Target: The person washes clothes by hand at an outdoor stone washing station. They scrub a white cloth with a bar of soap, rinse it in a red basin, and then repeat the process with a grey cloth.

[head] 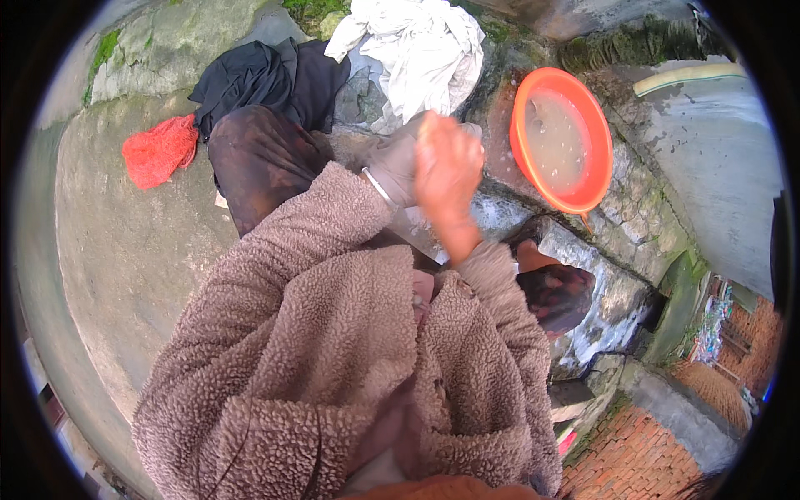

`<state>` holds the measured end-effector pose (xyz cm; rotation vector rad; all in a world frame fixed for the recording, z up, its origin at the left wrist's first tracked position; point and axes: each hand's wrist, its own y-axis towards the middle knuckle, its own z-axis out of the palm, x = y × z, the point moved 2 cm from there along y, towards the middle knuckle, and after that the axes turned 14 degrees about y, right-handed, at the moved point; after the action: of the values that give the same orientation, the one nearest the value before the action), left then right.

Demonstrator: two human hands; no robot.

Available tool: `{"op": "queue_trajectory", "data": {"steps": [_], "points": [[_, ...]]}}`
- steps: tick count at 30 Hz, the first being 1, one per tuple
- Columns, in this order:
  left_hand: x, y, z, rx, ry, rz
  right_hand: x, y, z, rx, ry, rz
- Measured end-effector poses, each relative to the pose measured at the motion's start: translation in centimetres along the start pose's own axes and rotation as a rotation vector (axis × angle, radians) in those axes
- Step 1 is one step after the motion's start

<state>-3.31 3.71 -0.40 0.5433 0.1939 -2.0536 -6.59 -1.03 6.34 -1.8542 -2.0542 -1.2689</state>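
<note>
A grey-brown cloth (390,153) covers my left hand (403,162) past the white bracelet at the wrist; its fingers are hidden, so their grip cannot be told. Over that cloth lies my right hand (447,165), blurred, its fingers curled against the fabric, some of which shows beyond them. Just beyond both hands is a heap of white cloth (422,56), and dark garments (250,78) lie left of it. An orange plastic basin (609,140) with cloudy water stands to the right of my hands.
A red mesh bag (160,152) lies on the concrete ground (137,231) at the left. Mossy, uneven stone (644,206) surrounds the basin. A pale hose (687,78) is at the upper right, and a wet stone block (587,300) sits by my right leg.
</note>
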Motion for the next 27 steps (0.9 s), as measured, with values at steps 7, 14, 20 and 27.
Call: {"op": "queue_trajectory", "data": {"steps": [7, 14, 20, 27], "points": [[-0.4, -3.5, 6.9, -0.257, -0.734, 0.550, 0.5, -1.3, 1.0, 0.098, -0.102, -0.078], [-3.1, -0.4, 0.6, 0.060, 0.740, -0.046, -1.5, -0.3, -0.1, 0.052, -0.163, 0.088], [-2.0, 0.9, 0.7, -0.132, 0.060, -0.286, -1.6, -0.1, 0.0, -0.034, -0.049, -0.014], [0.8, -2.9, 4.6, -0.251, -0.109, 0.573, 0.8, -2.2, 0.9, 0.071, -0.083, -0.098]]}}
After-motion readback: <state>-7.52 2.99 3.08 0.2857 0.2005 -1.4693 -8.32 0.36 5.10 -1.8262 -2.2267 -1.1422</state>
